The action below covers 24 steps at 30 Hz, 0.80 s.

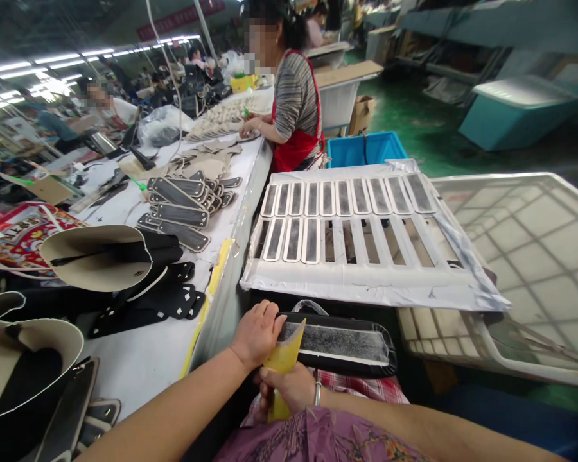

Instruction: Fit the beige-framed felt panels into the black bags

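Observation:
Across my lap lies a long black piece (341,343) with rounded ends, a pale-edged grey strip on its upper face and a clear loop at its far edge. My left hand (256,333) is closed over its left end, fingers curled together. In my right hand (293,387), which wears a bracelet, a yellow flexible blade (285,357) is gripped, its pointed tip up over the grey strip. Whether the blade touches the strip I cannot tell.
A white slotted rack (361,285) holds rows of grey strips just ahead. On the table at left stand black rounded bag bodies (158,256) and a pile of dark straps (180,208). A white crate (501,340) is at right. A co-worker in a red apron (293,154) sits beyond.

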Each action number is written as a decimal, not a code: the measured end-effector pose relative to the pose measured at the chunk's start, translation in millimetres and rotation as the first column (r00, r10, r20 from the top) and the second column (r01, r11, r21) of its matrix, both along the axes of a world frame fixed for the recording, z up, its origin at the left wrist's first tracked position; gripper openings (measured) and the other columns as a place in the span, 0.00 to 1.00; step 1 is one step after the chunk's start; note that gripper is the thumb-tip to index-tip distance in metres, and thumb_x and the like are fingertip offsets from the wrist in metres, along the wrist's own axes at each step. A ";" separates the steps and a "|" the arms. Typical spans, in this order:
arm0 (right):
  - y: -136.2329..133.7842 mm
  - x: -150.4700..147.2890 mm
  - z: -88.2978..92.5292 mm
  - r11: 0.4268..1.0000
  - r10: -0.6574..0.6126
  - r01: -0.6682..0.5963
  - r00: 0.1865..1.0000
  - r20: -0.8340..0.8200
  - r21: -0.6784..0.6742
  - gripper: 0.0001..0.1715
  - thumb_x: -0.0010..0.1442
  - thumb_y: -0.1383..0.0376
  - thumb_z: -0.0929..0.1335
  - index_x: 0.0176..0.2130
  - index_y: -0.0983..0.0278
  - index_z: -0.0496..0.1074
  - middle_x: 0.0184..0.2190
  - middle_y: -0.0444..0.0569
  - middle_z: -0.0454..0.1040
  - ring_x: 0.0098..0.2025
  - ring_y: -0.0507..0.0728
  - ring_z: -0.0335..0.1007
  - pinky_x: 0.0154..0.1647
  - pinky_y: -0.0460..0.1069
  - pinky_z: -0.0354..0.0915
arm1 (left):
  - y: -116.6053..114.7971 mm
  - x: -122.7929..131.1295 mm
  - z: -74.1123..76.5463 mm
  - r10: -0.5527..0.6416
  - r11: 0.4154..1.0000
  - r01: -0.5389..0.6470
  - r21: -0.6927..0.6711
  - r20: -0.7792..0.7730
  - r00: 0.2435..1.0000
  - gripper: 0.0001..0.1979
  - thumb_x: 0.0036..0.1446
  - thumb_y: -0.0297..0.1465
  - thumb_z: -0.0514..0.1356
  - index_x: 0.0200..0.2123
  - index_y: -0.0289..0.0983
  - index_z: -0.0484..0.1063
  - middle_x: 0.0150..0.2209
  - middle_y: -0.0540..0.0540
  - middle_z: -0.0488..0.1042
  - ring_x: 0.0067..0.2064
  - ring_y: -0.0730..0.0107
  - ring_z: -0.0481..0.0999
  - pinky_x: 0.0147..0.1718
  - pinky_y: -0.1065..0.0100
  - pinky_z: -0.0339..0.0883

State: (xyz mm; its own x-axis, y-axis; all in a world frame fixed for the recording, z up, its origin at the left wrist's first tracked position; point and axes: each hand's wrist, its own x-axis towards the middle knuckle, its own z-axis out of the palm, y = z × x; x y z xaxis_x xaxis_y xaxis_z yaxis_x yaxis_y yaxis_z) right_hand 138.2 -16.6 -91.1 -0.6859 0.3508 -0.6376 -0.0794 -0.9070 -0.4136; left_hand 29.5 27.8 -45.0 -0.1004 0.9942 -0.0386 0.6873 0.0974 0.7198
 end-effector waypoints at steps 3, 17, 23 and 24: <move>0.3 4.0 5.9 0.998 -0.033 0.033 0.999 -0.005 0.048 0.20 0.37 0.53 0.73 0.23 0.65 0.66 0.12 0.38 0.62 0.14 0.49 0.58 0.18 0.50 0.63 | 4.2 2.8 2.5 0.048 0.999 -0.046 -0.020 0.119 0.992 0.13 0.53 0.43 0.57 0.26 0.40 0.68 0.31 0.46 0.63 0.39 0.58 0.63 0.51 0.56 0.49; 37.2 8.4 88.9 0.693 -0.476 0.565 0.825 -0.303 0.449 0.16 0.50 0.55 0.70 0.31 0.63 0.65 0.17 0.36 0.55 0.18 0.47 0.52 0.26 0.47 0.60 | -85.7 -29.9 -23.4 0.294 0.956 -0.117 -0.269 0.883 0.367 0.23 0.57 0.42 0.53 0.54 0.43 0.63 0.58 0.44 0.62 0.59 0.56 0.59 0.52 0.57 0.54; 44.8 -52.2 76.5 0.617 -0.468 0.510 0.850 -0.241 0.600 0.19 0.51 0.50 0.67 0.30 0.63 0.63 0.15 0.35 0.50 0.16 0.46 0.46 0.18 0.44 0.52 | -90.9 -23.4 -22.4 0.233 0.970 -0.125 -0.207 0.940 0.250 0.26 0.52 0.37 0.59 0.55 0.43 0.63 0.60 0.46 0.59 0.61 0.52 0.55 0.54 0.56 0.52; 44.9 -57.9 73.6 0.616 -0.461 0.487 0.860 -0.218 0.619 0.20 0.51 0.49 0.67 0.30 0.63 0.63 0.15 0.35 0.50 0.16 0.46 0.45 0.17 0.44 0.51 | -90.2 -24.1 -21.8 0.227 0.971 -0.126 -0.202 0.947 0.227 0.26 0.51 0.36 0.60 0.55 0.43 0.63 0.60 0.46 0.60 0.61 0.51 0.55 0.55 0.56 0.52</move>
State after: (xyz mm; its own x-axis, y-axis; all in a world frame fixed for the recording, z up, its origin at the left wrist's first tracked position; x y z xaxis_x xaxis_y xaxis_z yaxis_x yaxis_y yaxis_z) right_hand 80.3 28.3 -17.5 -0.3226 0.9395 -0.1148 -0.4474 -0.2583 -0.8562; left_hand 5.4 -62.4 -66.8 -0.1103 0.9456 -0.3060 -0.5518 0.1978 0.8102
